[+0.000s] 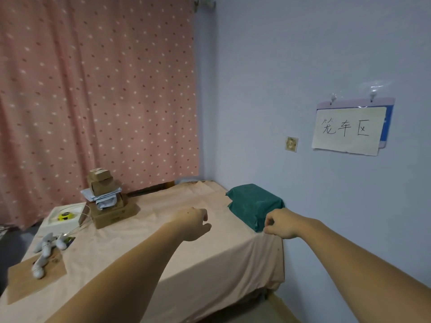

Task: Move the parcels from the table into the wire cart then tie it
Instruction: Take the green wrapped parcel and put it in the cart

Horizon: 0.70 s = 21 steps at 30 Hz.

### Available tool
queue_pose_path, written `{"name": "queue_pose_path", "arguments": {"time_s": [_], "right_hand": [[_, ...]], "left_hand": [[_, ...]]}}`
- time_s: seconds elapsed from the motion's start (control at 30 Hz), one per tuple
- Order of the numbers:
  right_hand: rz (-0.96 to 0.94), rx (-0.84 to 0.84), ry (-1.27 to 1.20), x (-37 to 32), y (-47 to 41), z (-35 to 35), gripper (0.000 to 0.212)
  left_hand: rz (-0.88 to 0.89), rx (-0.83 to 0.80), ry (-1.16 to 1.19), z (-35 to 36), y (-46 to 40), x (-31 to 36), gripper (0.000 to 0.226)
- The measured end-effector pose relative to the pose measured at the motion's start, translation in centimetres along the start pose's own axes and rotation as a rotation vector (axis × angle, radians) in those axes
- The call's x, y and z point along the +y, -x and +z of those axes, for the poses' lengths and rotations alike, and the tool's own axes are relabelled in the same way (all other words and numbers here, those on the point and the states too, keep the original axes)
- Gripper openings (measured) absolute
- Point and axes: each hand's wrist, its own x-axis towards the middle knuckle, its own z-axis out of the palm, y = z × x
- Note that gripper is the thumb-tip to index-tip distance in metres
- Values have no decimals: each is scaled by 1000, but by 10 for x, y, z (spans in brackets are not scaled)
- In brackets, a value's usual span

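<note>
left hand (192,223): out over worktop (163,229), fingers loosely curled, holds nothing
right hand (281,223): fingers curled, empty, just beside green parcel (254,203)
green parcel: worktop's right edge, near wall
box stack (109,201): worktop's far left, by curtain (93,89)

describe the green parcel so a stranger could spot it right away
Start at the table draped in peach cloth, then go to its right edge by the blue wall. The green parcel lies there, the only green bundle; the stacked parcels opposite are brown cardboard.
</note>
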Motion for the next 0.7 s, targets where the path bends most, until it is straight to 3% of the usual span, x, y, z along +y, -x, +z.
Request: {"name": "queue_pose_path", "arguments": {"time_s": [0.43, 0.7], "right_hand": [[155, 4, -56, -1, -145, 9, 20], [252, -23, -57, 51, -238, -5, 26]], "left_hand": [[162, -17, -34, 21, -183, -53, 46], [270, -39, -37, 43, -308, -42, 46]]}}
